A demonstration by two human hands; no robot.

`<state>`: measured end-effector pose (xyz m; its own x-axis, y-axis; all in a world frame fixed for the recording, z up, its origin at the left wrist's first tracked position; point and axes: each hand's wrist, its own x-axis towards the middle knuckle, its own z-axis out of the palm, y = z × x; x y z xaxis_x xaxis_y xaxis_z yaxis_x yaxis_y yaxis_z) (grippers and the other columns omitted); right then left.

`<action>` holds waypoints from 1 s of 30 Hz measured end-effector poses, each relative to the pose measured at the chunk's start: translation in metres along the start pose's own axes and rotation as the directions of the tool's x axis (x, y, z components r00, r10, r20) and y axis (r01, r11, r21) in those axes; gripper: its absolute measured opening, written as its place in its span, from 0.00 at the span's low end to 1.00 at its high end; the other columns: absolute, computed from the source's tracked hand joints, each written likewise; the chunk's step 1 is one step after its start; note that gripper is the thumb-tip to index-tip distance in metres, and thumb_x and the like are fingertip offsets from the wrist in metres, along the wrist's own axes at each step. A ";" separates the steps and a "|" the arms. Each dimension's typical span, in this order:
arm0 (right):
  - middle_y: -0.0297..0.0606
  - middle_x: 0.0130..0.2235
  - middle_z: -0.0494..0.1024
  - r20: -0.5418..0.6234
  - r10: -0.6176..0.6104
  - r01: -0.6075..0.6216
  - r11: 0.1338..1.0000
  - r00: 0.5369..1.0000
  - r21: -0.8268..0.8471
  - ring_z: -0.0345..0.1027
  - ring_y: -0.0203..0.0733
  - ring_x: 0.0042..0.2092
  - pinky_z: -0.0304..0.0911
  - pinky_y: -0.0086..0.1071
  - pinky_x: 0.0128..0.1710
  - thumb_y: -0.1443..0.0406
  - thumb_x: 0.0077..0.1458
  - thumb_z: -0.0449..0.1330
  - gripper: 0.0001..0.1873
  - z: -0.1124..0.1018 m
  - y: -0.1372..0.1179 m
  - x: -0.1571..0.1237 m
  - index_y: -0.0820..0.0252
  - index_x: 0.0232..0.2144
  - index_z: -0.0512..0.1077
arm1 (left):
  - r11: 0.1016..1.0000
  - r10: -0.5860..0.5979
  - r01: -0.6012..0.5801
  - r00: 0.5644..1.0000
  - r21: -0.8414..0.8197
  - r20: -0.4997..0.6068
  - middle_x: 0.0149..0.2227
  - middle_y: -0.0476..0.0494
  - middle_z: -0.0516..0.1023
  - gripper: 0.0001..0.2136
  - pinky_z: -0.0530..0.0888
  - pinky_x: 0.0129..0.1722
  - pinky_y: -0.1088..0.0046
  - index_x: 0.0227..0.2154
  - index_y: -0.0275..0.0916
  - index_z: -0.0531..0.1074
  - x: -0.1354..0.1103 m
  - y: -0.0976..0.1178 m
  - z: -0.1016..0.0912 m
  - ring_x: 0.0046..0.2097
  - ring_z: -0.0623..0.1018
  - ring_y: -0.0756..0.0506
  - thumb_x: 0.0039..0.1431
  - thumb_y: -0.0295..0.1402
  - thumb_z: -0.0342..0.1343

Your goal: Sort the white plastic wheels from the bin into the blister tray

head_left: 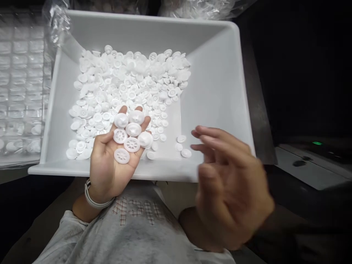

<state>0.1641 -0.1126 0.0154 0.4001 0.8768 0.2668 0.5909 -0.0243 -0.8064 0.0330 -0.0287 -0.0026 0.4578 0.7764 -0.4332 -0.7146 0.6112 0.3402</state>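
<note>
Head view, clock read from the middle of the grey bin.

Left hand at 6 to 7 o'clock, palm up, fingers spread; grip wide open, seven white discs lying loose on palm and fingers, nothing clamped. Right hand at 4 o'clock, motion-blurred, over the near rim; thumb stands apart from half-curled fingers, no disc made out in that grip.

Step in hand, as I judge it: handling a small batch taken up on the left palm, right hand free. From here a move would call for a level left palm, so none slide off, and a light fingertip pinch by the right.

Discs: matt white, likely moulded plastic. Three on the palm show spoked, pierced faces; four show domes with a central nub. No damage made out.

More of the same in a heap, filling the bin from the centre toward 9 and 12 o'clock. Three strays near 4 to 5 o'clock, just beside the right fingertips. Clear compartment trays outside, at 9.
</note>
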 end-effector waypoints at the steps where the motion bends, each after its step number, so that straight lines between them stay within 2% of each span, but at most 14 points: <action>1: 0.39 0.59 0.65 0.064 -0.030 0.031 0.999 0.998 -0.010 0.58 0.56 0.63 0.66 0.56 0.55 0.68 0.62 0.50 0.25 0.009 -0.004 -0.001 0.36 0.57 0.61 | 1.000 -0.005 0.005 1.000 -0.001 0.009 0.55 0.52 0.76 0.19 0.66 0.64 0.64 0.55 0.46 0.68 0.000 0.000 0.000 0.61 0.72 0.45 0.64 0.34 0.43; 3: 0.37 0.64 0.60 0.217 -0.084 0.095 0.995 0.972 -0.041 0.53 0.53 0.67 0.62 0.53 0.61 0.68 0.61 0.53 0.29 0.023 -0.007 0.004 0.37 0.61 0.56 | 1.000 -0.024 0.023 0.999 0.005 0.024 0.58 0.50 0.74 0.20 0.63 0.66 0.59 0.58 0.46 0.66 -0.001 0.002 0.000 0.64 0.69 0.42 0.63 0.35 0.44; 5: 0.38 0.65 0.58 0.295 -0.133 0.162 0.984 0.946 -0.079 0.52 0.51 0.67 0.59 0.50 0.64 0.68 0.61 0.54 0.28 0.030 -0.008 0.013 0.40 0.61 0.57 | 0.999 -0.052 0.052 0.998 0.009 0.021 0.61 0.49 0.70 0.23 0.62 0.67 0.55 0.61 0.48 0.63 -0.002 0.003 0.000 0.66 0.65 0.39 0.63 0.36 0.44; 9: 0.42 0.62 0.59 0.270 -0.175 0.228 0.958 0.947 -0.176 0.55 0.54 0.65 0.59 0.54 0.64 0.68 0.61 0.55 0.22 0.033 -0.009 0.025 0.43 0.55 0.63 | 0.997 -0.079 0.079 0.997 -0.001 -0.014 0.64 0.50 0.66 0.25 0.64 0.66 0.56 0.63 0.51 0.60 -0.003 0.004 0.002 0.68 0.62 0.39 0.63 0.36 0.44; 13: 0.42 0.63 0.56 0.305 -0.191 0.254 0.950 0.933 -0.183 0.53 0.59 0.65 0.63 0.59 0.58 0.67 0.59 0.58 0.25 0.034 -0.009 0.021 0.37 0.56 0.60 | 0.996 -0.089 0.089 0.996 -0.026 -0.015 0.65 0.52 0.65 0.25 0.62 0.66 0.53 0.63 0.53 0.60 -0.001 0.004 0.001 0.68 0.60 0.39 0.62 0.36 0.44; 16: 0.43 0.63 0.55 0.330 -0.190 0.264 0.945 0.925 -0.194 0.53 0.62 0.65 0.66 0.58 0.55 0.66 0.58 0.59 0.25 0.035 -0.006 0.017 0.38 0.55 0.61 | 0.994 -0.107 0.107 0.994 -0.039 -0.010 0.64 0.52 0.66 0.24 0.61 0.67 0.53 0.62 0.51 0.62 0.000 0.004 0.001 0.69 0.59 0.38 0.62 0.36 0.44; 19: 0.41 0.64 0.55 0.330 -0.199 0.267 0.948 0.923 -0.174 0.53 0.60 0.65 0.65 0.57 0.57 0.67 0.57 0.59 0.24 0.034 -0.006 0.015 0.38 0.54 0.63 | 0.989 -0.132 0.133 0.991 -0.058 0.033 0.60 0.48 0.71 0.23 0.61 0.67 0.53 0.60 0.46 0.64 0.001 0.005 0.002 0.68 0.61 0.38 0.62 0.37 0.43; 22: 0.34 0.65 0.55 0.318 -0.121 0.165 0.980 0.940 -0.114 0.50 0.54 0.67 0.59 0.55 0.63 0.67 0.60 0.56 0.27 0.036 -0.012 0.012 0.32 0.56 0.60 | 0.990 -0.117 0.119 0.993 -0.077 0.036 0.57 0.48 0.74 0.23 0.61 0.67 0.54 0.60 0.46 0.65 0.003 0.007 0.002 0.67 0.63 0.40 0.63 0.38 0.41; 24: 0.32 0.65 0.56 0.223 -0.020 0.026 0.999 0.975 -0.024 0.48 0.50 0.69 0.55 0.53 0.66 0.66 0.63 0.51 0.26 0.041 -0.017 0.010 0.31 0.59 0.57 | 0.992 -0.085 0.085 0.996 -0.089 0.009 0.56 0.49 0.75 0.22 0.61 0.67 0.57 0.59 0.46 0.65 0.004 0.007 0.002 0.66 0.65 0.41 0.64 0.37 0.41; 27: 0.38 0.69 0.51 0.075 0.121 -0.133 0.973 0.990 0.189 0.42 0.46 0.71 0.53 0.51 0.67 0.63 0.66 0.38 0.26 0.052 -0.023 0.010 0.42 0.64 0.51 | 0.998 0.004 -0.005 1.000 -0.063 -0.005 0.55 0.50 0.77 0.20 0.62 0.67 0.59 0.55 0.46 0.69 0.000 0.002 0.001 0.65 0.67 0.43 0.63 0.37 0.43; 29: 0.44 0.71 0.47 0.107 0.226 -0.249 0.902 0.968 0.352 0.42 0.45 0.71 0.55 0.52 0.65 0.63 0.65 0.29 0.29 0.060 -0.027 0.011 0.53 0.67 0.44 | 0.996 0.073 -0.073 0.997 0.043 -0.009 0.56 0.52 0.76 0.18 0.59 0.68 0.58 0.51 0.47 0.73 -0.007 -0.004 0.002 0.67 0.64 0.42 0.63 0.37 0.43; 30: 0.45 0.71 0.47 0.150 0.281 -0.319 0.828 0.948 0.462 0.44 0.44 0.71 0.55 0.51 0.65 0.63 0.65 0.27 0.30 0.064 -0.030 0.013 0.55 0.67 0.43 | 0.992 0.078 -0.076 0.997 0.103 -0.019 0.57 0.53 0.75 0.18 0.58 0.68 0.56 0.49 0.48 0.74 -0.011 -0.007 0.003 0.68 0.60 0.42 0.64 0.38 0.41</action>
<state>0.1072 -0.0701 0.0090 0.4402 0.8963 -0.0530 0.0383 -0.0777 -0.9962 0.0343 -0.0406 0.0021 0.3902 0.8186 -0.4215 -0.6889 0.5633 0.4562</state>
